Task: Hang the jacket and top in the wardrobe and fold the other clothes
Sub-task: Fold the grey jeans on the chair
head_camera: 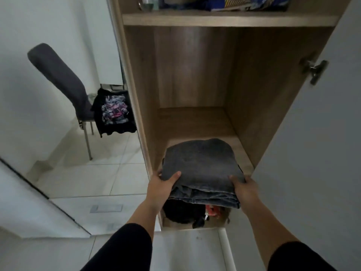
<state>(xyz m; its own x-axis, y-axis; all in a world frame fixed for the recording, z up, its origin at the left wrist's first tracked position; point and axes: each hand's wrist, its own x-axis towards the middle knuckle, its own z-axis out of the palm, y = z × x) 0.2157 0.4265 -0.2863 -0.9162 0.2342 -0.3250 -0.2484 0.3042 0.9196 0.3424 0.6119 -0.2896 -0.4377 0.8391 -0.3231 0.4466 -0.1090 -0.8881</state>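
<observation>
Wardrobe (244, 79) shelf, both hands (thumbs on top) gripping folded jeans (201, 169)

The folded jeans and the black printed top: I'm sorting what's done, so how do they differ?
The folded jeans are plain grey, stacked flat, gripped by left hand and right hand at the wardrobe shelf. The black printed top hangs unfolded off the chair, untouched.
</observation>
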